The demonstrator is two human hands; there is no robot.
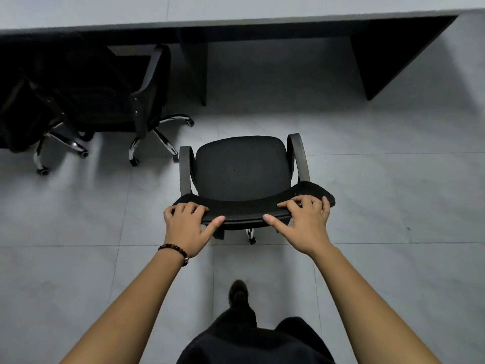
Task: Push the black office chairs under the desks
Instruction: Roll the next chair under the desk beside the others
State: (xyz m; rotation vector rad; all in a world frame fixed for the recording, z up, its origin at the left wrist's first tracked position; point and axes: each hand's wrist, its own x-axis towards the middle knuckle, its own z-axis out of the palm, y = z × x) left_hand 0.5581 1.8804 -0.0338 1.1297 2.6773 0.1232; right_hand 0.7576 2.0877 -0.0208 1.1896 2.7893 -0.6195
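Observation:
A black office chair [240, 169] with grey armrests stands on the tiled floor right in front of me, its seat facing the desk [236, 9]. I hold the top edge of its mesh backrest with both hands: my left hand [185, 224] grips the left end, my right hand [304, 222] grips the right end. The chair stands short of the desk, with a strip of floor between them. Directly ahead of it lies the open bay under the desk, between two dark panels. Its wheeled base is mostly hidden under the seat.
Two more black office chairs [86, 93] with chrome wheeled bases stand at the left, pushed partly under the desk. A dark desk leg panel [195, 72] divides the bays, and a dark side panel [393, 59] closes the right end. My foot [238, 291] is behind the chair.

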